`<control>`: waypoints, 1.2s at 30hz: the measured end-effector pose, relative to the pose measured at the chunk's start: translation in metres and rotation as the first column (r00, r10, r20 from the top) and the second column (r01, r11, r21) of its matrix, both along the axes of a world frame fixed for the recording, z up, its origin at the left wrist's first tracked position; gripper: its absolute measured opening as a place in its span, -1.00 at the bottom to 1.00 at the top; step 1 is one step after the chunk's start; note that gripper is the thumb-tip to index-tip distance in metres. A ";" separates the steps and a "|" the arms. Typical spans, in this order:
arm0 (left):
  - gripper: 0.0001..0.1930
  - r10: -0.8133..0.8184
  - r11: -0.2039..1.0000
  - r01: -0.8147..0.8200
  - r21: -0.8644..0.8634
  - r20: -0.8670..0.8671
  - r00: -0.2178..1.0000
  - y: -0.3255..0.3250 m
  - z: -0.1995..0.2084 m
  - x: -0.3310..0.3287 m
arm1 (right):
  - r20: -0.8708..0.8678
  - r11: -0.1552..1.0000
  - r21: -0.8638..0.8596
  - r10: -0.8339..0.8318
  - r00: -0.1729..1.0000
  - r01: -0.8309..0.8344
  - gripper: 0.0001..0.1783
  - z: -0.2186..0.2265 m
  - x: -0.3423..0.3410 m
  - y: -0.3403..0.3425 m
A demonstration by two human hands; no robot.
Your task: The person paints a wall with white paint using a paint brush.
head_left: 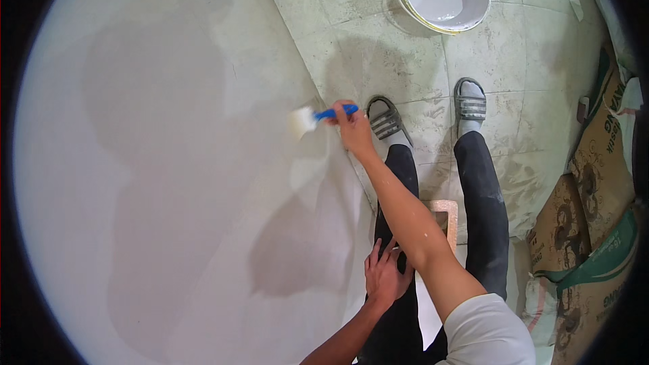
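Note:
My right hand (353, 128) is closed round the blue handle of a wide paintbrush (302, 123), with that arm stretched across in front of my left leg. The pale bristles are at the white wall (203, 162), low down near where it meets the floor; they look slightly blurred. My left hand (387, 274) lies on my left leg with its fingers spread and nothing in it. Beyond my feet stands a white bucket (443, 30) with whitish liquid in it.
Grey floor tiles (419, 67) are smudged and stained. Brown and green printed sacks (602, 196) are stacked along the right side. Part of a light wooden frame (443, 205) shows between my legs. My shadow falls on the wall.

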State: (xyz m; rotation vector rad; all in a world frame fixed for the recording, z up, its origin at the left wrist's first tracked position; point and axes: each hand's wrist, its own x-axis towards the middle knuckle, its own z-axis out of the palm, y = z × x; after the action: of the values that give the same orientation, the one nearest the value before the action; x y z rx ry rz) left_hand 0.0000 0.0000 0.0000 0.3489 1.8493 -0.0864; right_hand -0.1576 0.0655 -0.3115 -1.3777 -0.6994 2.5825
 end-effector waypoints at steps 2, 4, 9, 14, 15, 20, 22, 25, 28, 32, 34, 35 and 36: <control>-0.46 0.002 0.999 -0.003 0.034 0.019 1.000 0.003 -0.002 0.000 | 0.237 0.967 0.254 -0.032 0.971 -0.030 -0.78 -0.012 0.002 0.010; -0.47 0.015 1.000 -0.015 -0.010 0.019 1.000 0.003 0.012 0.002 | 0.209 0.960 0.265 0.036 0.977 -0.092 -0.77 0.024 0.000 -0.008; -0.38 -0.058 0.998 0.058 0.022 0.026 0.998 -0.013 0.008 0.000 | -0.115 0.952 0.198 0.259 0.959 -0.234 -0.78 0.215 0.009 -0.011; -0.56 0.010 0.993 0.015 0.120 -0.202 0.979 -0.026 -0.005 0.012 | -0.289 0.925 -0.378 -0.086 0.953 -0.031 -0.79 0.275 0.033 0.004; -0.56 0.012 0.991 0.015 0.133 -0.198 0.980 -0.023 -0.005 0.010 | -0.188 0.980 -0.200 -0.033 0.982 -0.006 -0.79 0.247 0.039 -0.009; -0.41 -0.082 0.995 0.078 0.061 0.060 0.995 0.003 0.009 -0.011 | 0.192 0.982 0.181 0.015 0.981 -0.050 -0.79 0.108 0.048 -0.021; -0.51 -0.060 0.989 0.065 0.133 -0.041 0.997 -0.003 0.005 -0.009 | 0.290 0.964 0.181 0.135 0.947 -0.193 -0.80 0.121 0.039 -0.032; -0.53 0.028 0.983 0.007 0.186 -0.185 0.982 -0.032 -0.003 -0.005 | -0.073 0.927 0.348 0.175 0.982 -0.140 -0.82 0.247 0.010 -0.025; -0.52 -0.007 0.967 0.061 0.248 -0.211 0.978 -0.023 -0.006 -0.009 | -0.273 0.998 0.033 0.053 0.961 -0.046 -0.80 0.251 0.021 -0.001; -0.36 -0.153 0.988 0.152 0.036 0.028 0.988 0.001 0.009 -0.020 | -0.006 0.989 -0.139 -0.057 0.998 0.055 -0.71 0.129 0.017 -0.014; -0.41 -0.076 0.994 0.075 0.079 0.016 0.997 -0.009 0.005 -0.010 | 0.188 0.993 -0.042 -0.100 0.977 0.109 -0.67 0.052 0.005 -0.015; -0.45 0.005 0.995 -0.005 0.105 0.000 1.000 -0.014 0.004 -0.010 | 0.296 0.996 0.070 -0.074 0.952 0.055 -0.67 0.027 0.001 -0.009; -0.45 0.022 0.987 -0.024 0.160 0.014 1.000 -0.010 0.006 -0.015 | 0.414 0.984 0.175 -0.056 0.908 -0.019 -0.67 0.009 0.003 -0.002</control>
State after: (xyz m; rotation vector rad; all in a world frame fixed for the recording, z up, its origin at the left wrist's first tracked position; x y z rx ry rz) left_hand -0.0145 -0.0103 0.0064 0.4393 1.8519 0.0809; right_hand -0.1544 0.0636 -0.3023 -1.8850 -0.9378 2.1590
